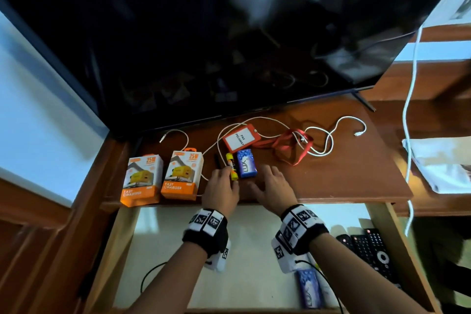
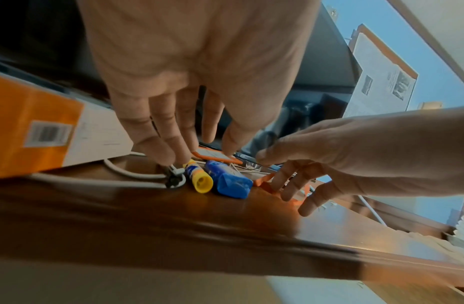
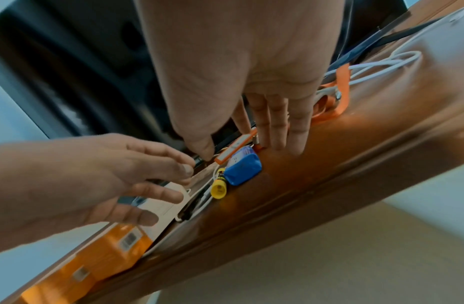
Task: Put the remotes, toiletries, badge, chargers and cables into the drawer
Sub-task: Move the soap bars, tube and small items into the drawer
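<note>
On the brown shelf lie a blue soap pack, a yellow tube, a thin black stick, a red badge with its lanyard, white cables and two orange charger boxes. My left hand hovers just near the tube and stick, fingers straight and empty. My right hand reaches beside the soap pack, fingers spread, holding nothing. Below, the open drawer holds black remotes and another blue soap pack. The wrist views show the tube and soap under the fingertips.
A large dark TV screen leans over the back of the shelf. A white cord hangs at the right beside papers. A thin black wire lies in the drawer's left part.
</note>
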